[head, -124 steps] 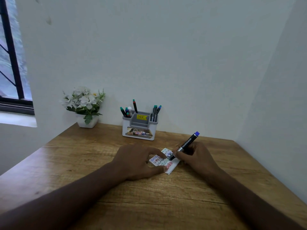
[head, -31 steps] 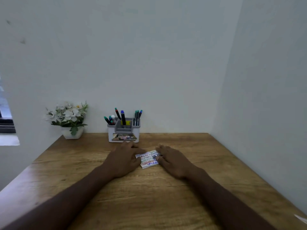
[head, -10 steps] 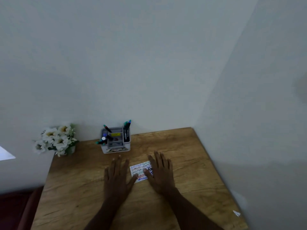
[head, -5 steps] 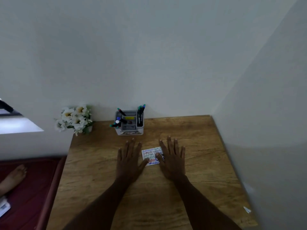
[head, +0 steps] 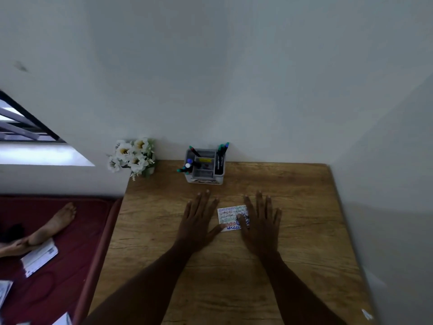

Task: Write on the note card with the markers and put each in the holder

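Both hands lie flat and spread on the desk (head: 293,184), holding nothing: the left hand (head: 198,221) with its thumb touching the note card (head: 230,218), the right hand (head: 261,222) covering the card's right edge. The markers (head: 220,156) stand in the holder (head: 205,167) near the wall. Sliding a palm could smear fresh ink or push the card askew. The writing is too small to read, and part of it is hidden under the right hand

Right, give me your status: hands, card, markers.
Left hand and right hand open, flat on desk, flanking card. Card covered in writing. Markers in holder. Nothing in the way.
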Action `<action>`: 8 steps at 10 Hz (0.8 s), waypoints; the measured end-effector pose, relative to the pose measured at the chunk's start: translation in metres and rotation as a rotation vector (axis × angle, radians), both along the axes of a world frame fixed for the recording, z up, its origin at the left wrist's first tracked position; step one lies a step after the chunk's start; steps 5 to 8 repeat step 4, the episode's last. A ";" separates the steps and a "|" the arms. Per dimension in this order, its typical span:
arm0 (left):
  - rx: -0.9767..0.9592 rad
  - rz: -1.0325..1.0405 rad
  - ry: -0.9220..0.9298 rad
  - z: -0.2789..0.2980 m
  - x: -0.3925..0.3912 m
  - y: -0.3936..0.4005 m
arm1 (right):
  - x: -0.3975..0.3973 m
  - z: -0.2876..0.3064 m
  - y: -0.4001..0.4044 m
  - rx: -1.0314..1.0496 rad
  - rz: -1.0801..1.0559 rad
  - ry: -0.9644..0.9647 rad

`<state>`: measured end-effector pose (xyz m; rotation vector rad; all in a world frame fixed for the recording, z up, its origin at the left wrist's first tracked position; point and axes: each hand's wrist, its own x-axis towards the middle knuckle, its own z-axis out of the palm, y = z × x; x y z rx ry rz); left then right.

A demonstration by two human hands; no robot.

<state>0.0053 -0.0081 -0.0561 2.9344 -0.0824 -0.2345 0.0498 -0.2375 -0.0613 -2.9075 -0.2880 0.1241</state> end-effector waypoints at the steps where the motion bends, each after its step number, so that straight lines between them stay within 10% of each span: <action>1: -0.016 0.002 -0.012 -0.002 -0.001 0.001 | 0.000 0.005 0.002 -0.015 0.004 0.021; 8: -0.068 -0.027 -0.004 0.005 -0.024 0.052 | -0.014 0.017 0.023 0.007 -0.072 -0.050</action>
